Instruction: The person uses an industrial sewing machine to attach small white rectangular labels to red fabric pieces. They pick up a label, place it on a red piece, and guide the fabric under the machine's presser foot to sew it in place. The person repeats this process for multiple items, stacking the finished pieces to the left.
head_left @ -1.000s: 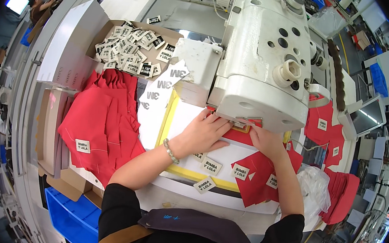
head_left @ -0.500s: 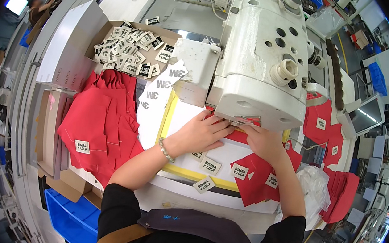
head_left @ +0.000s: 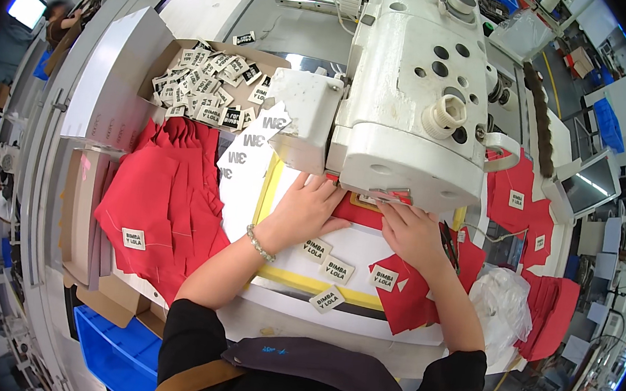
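Observation:
Under the head of a white sewing machine (head_left: 409, 156) lies a red fabric piece (head_left: 353, 212), partly hidden by the machine and my hands. A label in a yellowish frame (head_left: 364, 199) shows at its far edge. My left hand (head_left: 307, 209) rests flat on the left end of the fabric, fingers stretched out. On the right, my right hand (head_left: 411, 235) lies with its fingers extended at the fabric's right part, close to the machine's foot area. Several pale fabric labels (head_left: 337, 270) lie on the white work surface nearer to me. Another red piece with a label (head_left: 393, 299) lies beside my right forearm.
A cardboard box of loose labels (head_left: 210, 82) stands far left. Before it is a stack of red pieces (head_left: 159, 206). More red pieces (head_left: 547, 315) and a clear plastic bag (head_left: 500, 303) are at right. A blue crate (head_left: 109, 353) sits low left.
My left hand has drawn a little left, away from my right hand. The gap between them has widened, showing more red fabric and the framed label. My right hand has shifted slightly left.

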Demonstrator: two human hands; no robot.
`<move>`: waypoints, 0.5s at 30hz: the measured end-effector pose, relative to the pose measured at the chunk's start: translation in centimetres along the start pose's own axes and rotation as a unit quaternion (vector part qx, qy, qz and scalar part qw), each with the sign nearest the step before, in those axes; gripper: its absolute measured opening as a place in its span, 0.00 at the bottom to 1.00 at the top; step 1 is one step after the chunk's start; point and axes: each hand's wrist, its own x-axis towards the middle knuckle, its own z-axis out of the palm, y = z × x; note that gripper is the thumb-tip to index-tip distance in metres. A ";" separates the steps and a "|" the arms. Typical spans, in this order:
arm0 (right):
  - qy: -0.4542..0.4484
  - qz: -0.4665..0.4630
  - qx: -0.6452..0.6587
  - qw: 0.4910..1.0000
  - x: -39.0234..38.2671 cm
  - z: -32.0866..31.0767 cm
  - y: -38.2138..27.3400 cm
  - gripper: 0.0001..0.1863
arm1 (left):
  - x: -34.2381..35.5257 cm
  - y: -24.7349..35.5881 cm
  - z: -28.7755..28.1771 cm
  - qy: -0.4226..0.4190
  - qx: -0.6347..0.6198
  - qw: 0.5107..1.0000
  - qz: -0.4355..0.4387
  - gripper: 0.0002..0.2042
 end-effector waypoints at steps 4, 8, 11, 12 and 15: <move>0.037 0.005 -0.001 0.999 0.3 -0.6 0.2 0.16 | -0.2 0.1 0.0 0.016 0.015 1.000 -0.003 0.33; 0.010 0.028 0.072 0.997 0.1 -0.3 1.3 0.15 | -0.2 0.2 0.1 -0.017 0.013 0.999 -0.029 0.32; -0.043 0.071 0.108 0.991 0.6 -0.7 1.5 0.15 | -0.3 0.3 0.0 -0.025 0.013 0.999 -0.034 0.32; -0.055 0.067 0.109 0.990 0.9 -0.9 1.5 0.15 | -0.3 0.2 0.0 -0.036 0.010 0.999 -0.038 0.32; -0.064 0.047 0.097 0.992 1.8 -1.7 1.2 0.15 | -0.2 0.2 -0.1 -0.029 0.005 0.999 -0.035 0.32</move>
